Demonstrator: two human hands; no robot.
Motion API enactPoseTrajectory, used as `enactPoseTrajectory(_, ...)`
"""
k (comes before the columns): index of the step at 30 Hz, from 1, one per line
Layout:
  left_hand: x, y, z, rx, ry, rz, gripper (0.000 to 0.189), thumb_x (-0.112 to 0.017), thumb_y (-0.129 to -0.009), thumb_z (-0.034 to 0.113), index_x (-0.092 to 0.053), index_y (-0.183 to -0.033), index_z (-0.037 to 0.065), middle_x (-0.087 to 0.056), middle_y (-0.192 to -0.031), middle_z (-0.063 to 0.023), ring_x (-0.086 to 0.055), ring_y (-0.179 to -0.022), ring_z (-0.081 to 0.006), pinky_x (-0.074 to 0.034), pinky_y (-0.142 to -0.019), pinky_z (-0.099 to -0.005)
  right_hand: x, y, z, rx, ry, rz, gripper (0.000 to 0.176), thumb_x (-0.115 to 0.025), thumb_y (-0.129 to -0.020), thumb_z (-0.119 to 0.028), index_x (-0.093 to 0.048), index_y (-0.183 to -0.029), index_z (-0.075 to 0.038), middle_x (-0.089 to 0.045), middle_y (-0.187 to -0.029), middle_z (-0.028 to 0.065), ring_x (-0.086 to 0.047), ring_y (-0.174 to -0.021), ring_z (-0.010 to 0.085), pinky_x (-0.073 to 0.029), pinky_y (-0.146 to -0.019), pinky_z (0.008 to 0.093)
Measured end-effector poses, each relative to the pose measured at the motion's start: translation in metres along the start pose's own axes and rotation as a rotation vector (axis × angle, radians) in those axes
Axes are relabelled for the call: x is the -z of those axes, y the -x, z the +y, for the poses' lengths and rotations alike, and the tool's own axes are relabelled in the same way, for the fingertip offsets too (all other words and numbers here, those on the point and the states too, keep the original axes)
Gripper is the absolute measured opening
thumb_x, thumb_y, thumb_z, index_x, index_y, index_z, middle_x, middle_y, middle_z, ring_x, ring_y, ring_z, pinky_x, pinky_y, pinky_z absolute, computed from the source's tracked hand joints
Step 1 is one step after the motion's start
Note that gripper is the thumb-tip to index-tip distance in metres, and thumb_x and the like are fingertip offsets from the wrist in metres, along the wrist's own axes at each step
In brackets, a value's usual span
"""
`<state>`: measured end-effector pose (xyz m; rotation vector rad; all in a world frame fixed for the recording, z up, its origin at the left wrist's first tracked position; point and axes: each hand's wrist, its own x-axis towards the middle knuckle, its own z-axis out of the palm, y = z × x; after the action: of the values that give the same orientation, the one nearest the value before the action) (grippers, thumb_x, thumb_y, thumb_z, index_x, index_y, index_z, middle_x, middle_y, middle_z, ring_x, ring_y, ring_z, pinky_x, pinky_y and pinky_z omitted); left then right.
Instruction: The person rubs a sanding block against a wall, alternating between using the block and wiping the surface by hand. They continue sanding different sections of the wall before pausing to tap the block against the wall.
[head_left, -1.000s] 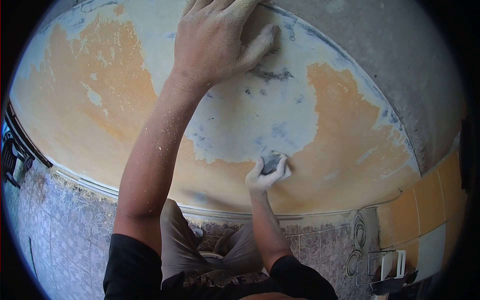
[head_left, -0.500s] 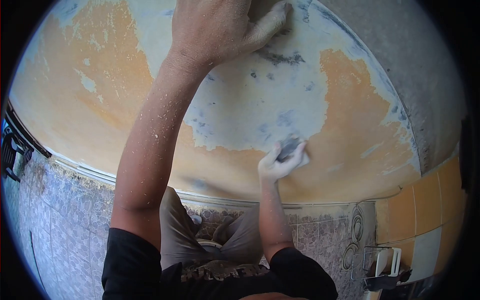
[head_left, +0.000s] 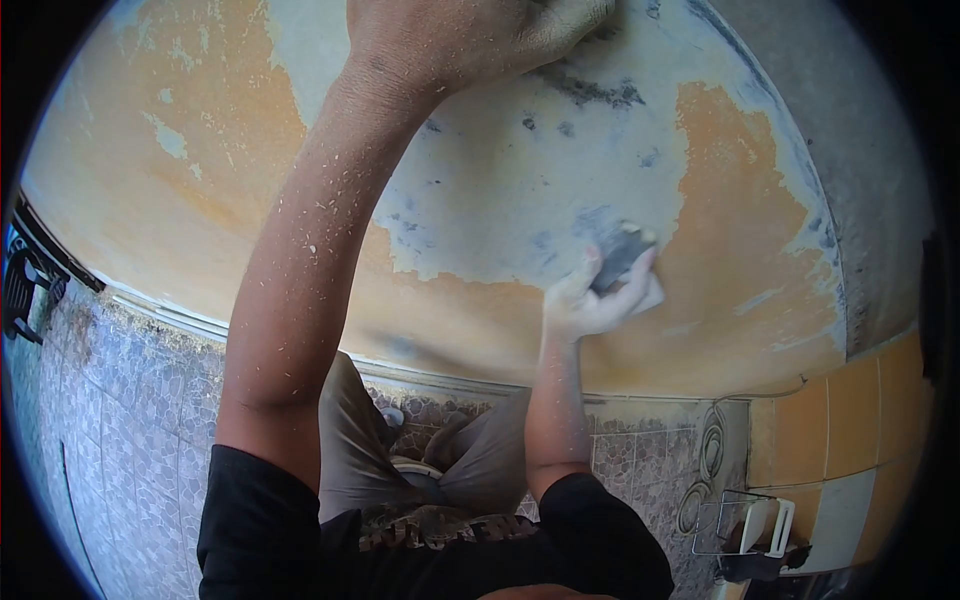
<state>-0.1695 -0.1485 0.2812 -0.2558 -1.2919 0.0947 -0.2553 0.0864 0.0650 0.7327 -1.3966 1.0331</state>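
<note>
A large curved-looking wall with orange paint (head_left: 735,190) and a bare whitish patch (head_left: 500,200) with dark smudges fills the upper view. My left hand (head_left: 450,40) is up against it at the top edge, its thumb stretched out to the right. Its other fingers are cut off by the frame. Lower down, my right hand (head_left: 590,305) grips a dark grey block (head_left: 622,258), like a sanding block, between thumb and fingers. The block is over the border of the whitish patch and the orange paint, slightly blurred. Pale dust coats this hand, and light flecks lie on my left forearm.
My legs (head_left: 355,440) are close to the wall's base, above a patterned tile floor (head_left: 140,440). At the lower right are a coiled hose (head_left: 712,450) and a wire frame with a white piece (head_left: 768,525). A dark chair (head_left: 22,295) stands far left.
My right hand has moved up and to the right across the wall with the grey block. My left hand has shifted slightly up and right in view.
</note>
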Motion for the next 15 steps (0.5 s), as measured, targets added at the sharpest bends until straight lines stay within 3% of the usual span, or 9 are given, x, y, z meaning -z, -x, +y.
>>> enactPoseTrajectory(2,0.002,-0.001,0.004,0.002,-0.023,-0.010,0.037,-0.072,-0.083,0.024,-0.069,-0.113,0.001,-0.067,-0.110,-0.0136,-0.061,-0.108,-0.0340,-0.050,-0.097,-0.0467,0.016,0.116,0.018,0.005,-0.035,-0.104,0.067,-0.085,-0.090,-0.019,-0.052,-0.143,0.005,-0.045,-0.123,0.0157,-0.052,-0.106,0.0285,-0.053,-0.083,0.0393)
enactPoseTrajectory(3,0.003,-0.002,0.004,0.001,-0.046,-0.021,0.037,-0.072,-0.083,0.024,-0.069,-0.113,0.001,-0.067,-0.109,-0.0136,-0.061,-0.108,-0.0342,-0.050,-0.096,-0.0468,0.037,0.146,0.019,0.128,0.127,-0.319,0.069,-0.081,-0.093,-0.018,-0.044,-0.146,0.004,-0.042,-0.128,0.0159,-0.052,-0.111,0.0275,-0.054,-0.079,0.0375)
enactPoseTrajectory(4,0.000,-0.002,0.001,-0.004,-0.048,-0.018,0.037,-0.072,-0.083,0.024,-0.069,-0.113,0.001,-0.067,-0.109,-0.0136,-0.061,-0.108,-0.0342,-0.050,-0.096,-0.0468,0.049,0.151,0.011,0.104,0.191,-0.440,0.070,-0.082,-0.092,-0.020,-0.044,-0.146,0.005,-0.040,-0.131,0.0164,-0.050,-0.112,0.0288,-0.053,-0.082,0.0389)
enactPoseTrajectory(5,-0.005,-0.001,-0.005,-0.037,-0.037,0.043,0.037,-0.072,-0.083,0.024,-0.069,-0.112,0.001,-0.067,-0.109,-0.0133,-0.061,-0.107,-0.0342,-0.050,-0.096,-0.0466,0.042,0.146,0.021,0.105,0.184,-0.435,0.070,-0.082,-0.092,-0.020,-0.044,-0.146,0.005,-0.040,-0.131,0.0164,-0.050,-0.112,0.0288,-0.053,-0.082,0.0389)
enactPoseTrajectory(8,-0.002,0.001,-0.001,-0.045,-0.002,0.060,0.036,-0.072,-0.084,0.024,-0.069,-0.112,0.002,-0.067,-0.109,-0.0128,-0.061,-0.106,-0.0342,-0.050,-0.095,-0.0462,0.011,0.024,0.016,0.082,0.004,-0.116,0.066,-0.079,-0.096,-0.019,-0.045,-0.147,0.006,-0.046,-0.125,0.0160,-0.053,-0.106,0.0258,-0.052,-0.084,0.0362)
enactPoseTrajectory(9,0.000,0.000,0.000,-0.039,0.005,0.042,0.036,-0.072,-0.084,0.024,-0.069,-0.112,0.002,-0.067,-0.109,-0.0126,-0.061,-0.105,-0.0342,-0.051,-0.095,-0.0460,0.010,-0.032,-0.002,0.018,0.108,-0.078,0.062,-0.076,-0.099,-0.020,-0.047,-0.147,0.009,-0.045,-0.126,0.0168,-0.051,-0.113,0.0280,-0.054,-0.087,0.0374)
enactPoseTrajectory(11,-0.001,0.000,-0.002,-0.041,0.000,0.049,0.036,-0.072,-0.084,0.025,-0.069,-0.112,0.002,-0.067,-0.109,-0.0124,-0.061,-0.105,-0.0342,-0.051,-0.095,-0.0456,-0.001,-0.107,-0.019,-0.265,-0.109,0.026,0.064,-0.077,-0.098,-0.020,-0.047,-0.147,0.009,-0.045,-0.126,0.0159,-0.053,-0.110,0.0266,-0.054,-0.086,0.0366)
enactPoseTrajectory(12,-0.001,0.000,-0.003,-0.025,-0.023,0.018,0.036,-0.072,-0.084,0.025,-0.069,-0.112,0.002,-0.067,-0.109,-0.0127,-0.061,-0.106,-0.0343,-0.050,-0.095,-0.0456,-0.001,-0.107,-0.018,-0.263,-0.107,0.025,0.064,-0.077,-0.098,-0.020,-0.047,-0.147,0.009,-0.045,-0.126,0.0159,-0.053,-0.110,0.0266,-0.054,-0.086,0.0366)
enactPoseTrajectory(15,-0.001,0.000,-0.002,-0.025,-0.016,0.015,0.036,-0.072,-0.084,0.025,-0.069,-0.112,0.001,-0.067,-0.109,-0.0133,-0.061,-0.106,-0.0345,-0.050,-0.095,-0.0455,0.000,-0.069,-0.007,0.015,0.146,-0.001,0.061,-0.078,-0.098,-0.020,-0.051,-0.144,0.009,-0.045,-0.122,0.0146,-0.054,-0.108,0.0257,-0.054,-0.085,0.0365)
